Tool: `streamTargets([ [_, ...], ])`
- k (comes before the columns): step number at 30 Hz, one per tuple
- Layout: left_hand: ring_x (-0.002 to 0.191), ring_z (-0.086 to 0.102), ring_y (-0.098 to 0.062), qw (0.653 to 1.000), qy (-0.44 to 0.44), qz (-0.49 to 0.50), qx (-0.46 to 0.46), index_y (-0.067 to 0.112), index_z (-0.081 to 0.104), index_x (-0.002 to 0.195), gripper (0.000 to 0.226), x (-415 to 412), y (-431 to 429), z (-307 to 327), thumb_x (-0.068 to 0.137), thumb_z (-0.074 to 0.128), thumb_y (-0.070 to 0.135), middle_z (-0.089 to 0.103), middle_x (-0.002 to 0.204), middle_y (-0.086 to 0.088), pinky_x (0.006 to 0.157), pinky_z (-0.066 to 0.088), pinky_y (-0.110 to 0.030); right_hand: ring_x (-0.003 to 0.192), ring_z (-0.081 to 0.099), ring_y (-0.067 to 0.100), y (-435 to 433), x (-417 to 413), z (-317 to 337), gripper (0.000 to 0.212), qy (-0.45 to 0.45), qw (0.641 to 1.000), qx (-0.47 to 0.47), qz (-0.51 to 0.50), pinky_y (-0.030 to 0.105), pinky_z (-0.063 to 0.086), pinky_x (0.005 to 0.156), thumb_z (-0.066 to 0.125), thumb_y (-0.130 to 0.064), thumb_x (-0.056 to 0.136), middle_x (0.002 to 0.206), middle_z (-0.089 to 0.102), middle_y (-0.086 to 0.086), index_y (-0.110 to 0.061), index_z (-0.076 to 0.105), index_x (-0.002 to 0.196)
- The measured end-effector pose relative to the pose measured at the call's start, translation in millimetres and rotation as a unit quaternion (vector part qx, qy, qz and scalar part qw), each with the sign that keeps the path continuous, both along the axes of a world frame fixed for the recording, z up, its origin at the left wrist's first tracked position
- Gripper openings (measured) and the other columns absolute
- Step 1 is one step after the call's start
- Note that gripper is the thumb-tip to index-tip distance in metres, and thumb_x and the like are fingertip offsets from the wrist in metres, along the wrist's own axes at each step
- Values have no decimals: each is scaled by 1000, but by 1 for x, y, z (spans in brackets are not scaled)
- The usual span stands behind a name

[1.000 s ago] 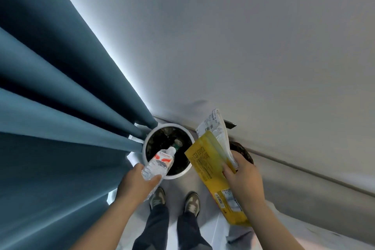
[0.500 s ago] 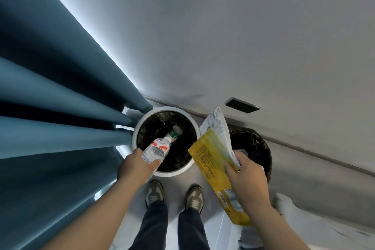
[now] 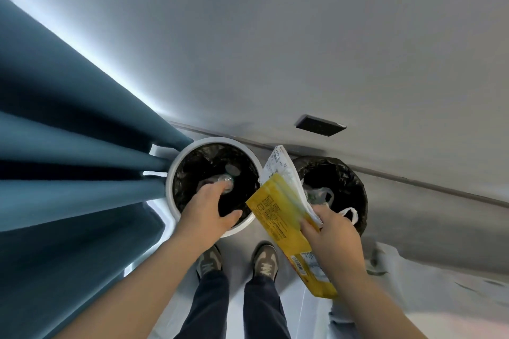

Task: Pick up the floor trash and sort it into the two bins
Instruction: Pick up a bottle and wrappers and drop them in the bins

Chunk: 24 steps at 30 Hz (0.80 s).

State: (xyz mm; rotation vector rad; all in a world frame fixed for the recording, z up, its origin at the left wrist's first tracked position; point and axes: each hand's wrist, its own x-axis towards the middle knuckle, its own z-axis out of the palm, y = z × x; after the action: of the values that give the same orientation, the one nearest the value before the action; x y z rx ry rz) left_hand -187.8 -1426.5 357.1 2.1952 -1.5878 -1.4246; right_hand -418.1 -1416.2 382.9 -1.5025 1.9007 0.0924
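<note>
A white-rimmed bin (image 3: 173,173) with a black liner stands by the curtain. My left hand (image 3: 206,215) hovers over its mouth, fingers spread. A clear plastic bottle (image 3: 223,182), blurred, sits just past my fingertips inside the bin opening, no longer gripped. To the right stands a black bin (image 3: 355,187) lined with a black bag, holding a white plastic bag (image 3: 323,197). My right hand (image 3: 333,234) grips a yellow packet (image 3: 281,217) together with a white printed wrapper (image 3: 283,170), held between the two bins.
A blue curtain (image 3: 68,168) hangs at the left, touching the white bin. A grey wall with a dark plate (image 3: 321,125) rises behind the bins. My shoes (image 3: 238,260) stand just before them. Pale crumpled sheeting (image 3: 427,278) lies at the right.
My left hand moved over the white bin and let the bottle go; it now drops into the opening. The view tilted down, showing more of the black bin. My right hand keeps its packets.
</note>
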Motion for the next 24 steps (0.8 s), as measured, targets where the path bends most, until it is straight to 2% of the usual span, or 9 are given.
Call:
streamTargets([
  [5,139,27,-14,963,-5,-233,-136,25,28,147,80,-36,-29,28,80,69,41,29,151,9,113,23,-26,73,57,21,-3,-8,4,21,35,997,21,65,36,45,62,54,-37,91,74,61,0,-20,61,81],
  [8,147,4,-15,899,-60,-400,-170,25,15,151,89,-56,-41,28,81,67,43,12,159,7,120,3,-34,71,54,21,-2,-13,7,24,37,995,24,93,35,39,59,55,-37,89,70,57,1,-17,57,76],
  [10,148,3,-17,853,-99,-485,-166,25,16,150,88,-68,-44,24,81,66,44,20,156,7,121,-2,-45,69,51,19,1,-17,9,28,36,994,20,101,32,37,56,56,-39,89,68,52,0,-16,53,72],
  [13,137,32,-21,820,-140,-536,-144,22,43,134,57,-79,-47,19,84,63,41,49,131,3,118,-5,-56,69,51,18,5,-25,10,34,38,994,11,98,33,38,57,55,-45,88,69,52,0,-15,55,72],
  [16,113,52,-22,813,-160,-547,-120,21,54,112,29,-90,-48,15,89,56,39,54,110,2,118,0,-53,69,50,15,12,-34,8,39,55,995,1,78,32,38,59,55,-54,86,69,51,-3,-17,58,74],
  [18,112,54,-23,813,-157,-554,-88,19,53,114,29,-99,-45,12,92,52,39,55,114,0,116,17,-45,73,52,15,17,-41,6,36,61,996,-4,61,32,41,62,56,-55,85,73,54,-4,-20,59,76],
  [20,108,55,-24,825,-138,-545,-61,17,52,113,29,-108,-40,9,95,49,39,55,116,-1,96,38,-35,82,56,15,21,-50,3,24,39,998,-25,35,32,44,67,60,-49,85,82,61,-6,-25,63,85],
  [21,105,56,-23,840,-122,-527,-47,17,52,111,26,-111,-37,8,95,49,38,55,114,-1,86,41,-32,87,58,17,23,-55,2,20,25,999,-42,22,32,46,71,64,-44,84,87,64,-7,-26,65,92],
  [24,97,58,-21,884,-93,-459,-7,17,51,99,19,-115,-32,1,94,52,34,57,96,2,74,41,-30,103,61,27,30,-72,-10,44,35,996,-76,-2,39,47,90,76,-34,78,107,68,2,-17,64,116],
])
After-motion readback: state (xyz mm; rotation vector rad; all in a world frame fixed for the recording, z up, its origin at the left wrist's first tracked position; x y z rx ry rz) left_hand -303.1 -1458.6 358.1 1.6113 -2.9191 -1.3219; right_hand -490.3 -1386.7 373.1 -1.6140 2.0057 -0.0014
